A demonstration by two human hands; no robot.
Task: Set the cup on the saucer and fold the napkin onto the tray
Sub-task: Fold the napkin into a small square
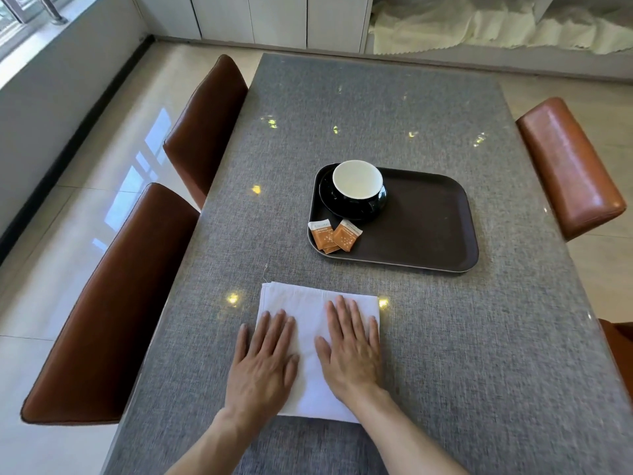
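Note:
A black cup (357, 186) with a white inside stands on a black saucer (329, 204) in the far left corner of a dark brown tray (421, 221). A folded white napkin (308, 303) lies on the grey table in front of the tray, near me. My left hand (263, 361) and my right hand (352, 347) both rest flat, palms down, on the napkin with fingers spread. Neither hand grips anything.
Two orange sachets (334, 235) lie at the tray's near left corner. Brown leather chairs stand at the table's left (116, 303) and right (568, 166). The grey table (479, 337) stretches far ahead and to the right of the napkin.

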